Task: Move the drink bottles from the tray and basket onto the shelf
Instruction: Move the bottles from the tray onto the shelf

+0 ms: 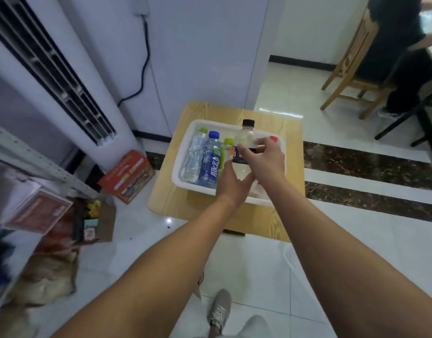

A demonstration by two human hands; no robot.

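Observation:
A white tray (185, 152) sits on a low wooden table (176, 206). In it lie a clear bottle with a green cap (194, 157), a blue bottle with a blue cap (210, 162) and a green-capped bottle (227, 145) partly hidden by my hands. My right hand (268, 162) grips a black-capped bottle (246, 137) by its dark label, held above the tray. My left hand (231, 184) is under that bottle, fingers spread against its lower part. A red cap (273, 139) shows behind my right hand. The grey metal shelf (39, 162) stands at the left.
A tall white air conditioner (63, 76) stands left of the table with a red box (128, 175) at its foot. Boxes and bags lie on the floor by the shelf. A wooden chair (351, 74) and a seated person are at the far right.

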